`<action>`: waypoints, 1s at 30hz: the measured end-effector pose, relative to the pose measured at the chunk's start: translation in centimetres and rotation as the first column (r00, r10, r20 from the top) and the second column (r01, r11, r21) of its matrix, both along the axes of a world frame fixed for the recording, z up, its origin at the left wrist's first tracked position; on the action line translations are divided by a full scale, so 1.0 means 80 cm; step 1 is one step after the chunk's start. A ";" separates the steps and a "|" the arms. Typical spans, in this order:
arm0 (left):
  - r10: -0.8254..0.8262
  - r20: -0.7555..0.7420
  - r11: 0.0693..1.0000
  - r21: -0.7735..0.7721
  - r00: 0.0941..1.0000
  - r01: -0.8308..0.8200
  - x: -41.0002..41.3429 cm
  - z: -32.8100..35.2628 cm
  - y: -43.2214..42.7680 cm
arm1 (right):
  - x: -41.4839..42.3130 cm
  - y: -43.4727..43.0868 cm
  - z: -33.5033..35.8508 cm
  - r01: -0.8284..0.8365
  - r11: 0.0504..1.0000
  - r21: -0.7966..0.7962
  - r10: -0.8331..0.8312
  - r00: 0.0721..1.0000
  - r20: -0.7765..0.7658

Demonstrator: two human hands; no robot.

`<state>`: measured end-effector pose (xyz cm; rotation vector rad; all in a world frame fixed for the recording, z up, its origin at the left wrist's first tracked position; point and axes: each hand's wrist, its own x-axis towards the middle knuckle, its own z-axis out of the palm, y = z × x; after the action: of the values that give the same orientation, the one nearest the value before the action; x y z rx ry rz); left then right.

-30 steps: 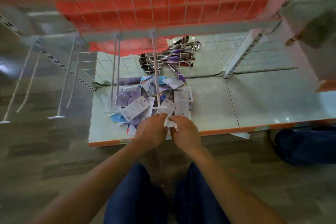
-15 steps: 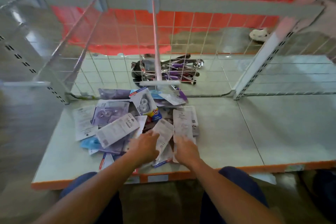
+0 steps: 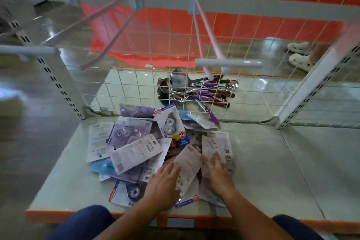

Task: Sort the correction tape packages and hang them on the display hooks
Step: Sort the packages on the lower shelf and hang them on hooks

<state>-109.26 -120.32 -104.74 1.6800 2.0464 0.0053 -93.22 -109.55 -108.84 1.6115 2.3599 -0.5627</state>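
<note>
Correction tape packages (image 3: 148, 150) lie in a loose, overlapping heap at lower centre of the frame, on a pale shelf (image 3: 272, 171). Some are face up and many show only white backs.

On the heap's left side the cards sit slackly on one another, so a careless sweep could slide them toward the orange front edge and off it. At upper left a display hook (image 3: 109, 31) juts out with nothing on it.

The left hand (image 3: 163, 183) lies flat on the near packages, fingers extended and holding nothing. The right hand (image 3: 218, 175), just beside it, presses spread fingers on a white-backed card; through the blur it seems to grip nothing.

The main risk I see is mis-sorting, since the turned-over cards look much alike. Lifting one from a stack may also drag its neighbours along.

At upper centre-right a second hook (image 3: 206, 33) slopes toward the viewer, and a package's hang hole could miss its tip and drop. A purple-handled utensil (image 3: 213, 118) pokes through the wire mesh (image 3: 155, 44) beside the heap and could snag a card
</note>
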 end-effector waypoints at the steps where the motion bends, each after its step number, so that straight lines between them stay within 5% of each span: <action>1: 0.001 -0.007 1.000 0.014 1.000 -0.001 0.002 0.002 0.000 | -0.001 0.000 0.001 0.005 0.999 0.043 -0.005 1.000 -0.018; 6: -0.039 -0.001 0.999 -0.003 0.999 0.039 0.005 0.008 -0.014 | -0.012 -0.011 0.029 0.052 0.993 0.110 -0.041 0.995 -0.095; 11: -0.017 0.015 1.000 0.024 1.000 0.017 -0.005 0.032 -0.021 | -0.022 -0.012 0.104 0.316 0.921 0.228 -0.212 0.897 -0.388; 16: 0.007 0.013 0.974 0.225 1.000 -0.009 0.002 0.078 -0.005 | -0.016 -0.029 0.179 0.501 0.861 -0.082 -0.433 0.639 -0.635; 20: -0.003 0.059 0.917 0.398 0.998 -0.020 0.008 0.102 0.003 | -0.017 -0.042 0.227 0.435 0.801 -0.411 -0.581 0.402 -0.708; 24: -0.012 0.299 0.806 0.567 0.954 -0.167 0.003 0.122 0.006 | -0.013 -0.051 0.279 0.254 0.772 -0.583 -0.631 0.191 -0.752; 30: -0.033 0.627 0.848 0.430 0.778 -0.310 -0.005 0.156 -0.010 | 0.002 -0.061 0.307 0.242 0.962 -0.127 -0.225 0.439 -0.870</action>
<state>-109.67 -121.14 -92.25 1.4952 1.7133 1.1098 -93.09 -114.40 -84.32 1.9668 2.7348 -1.8589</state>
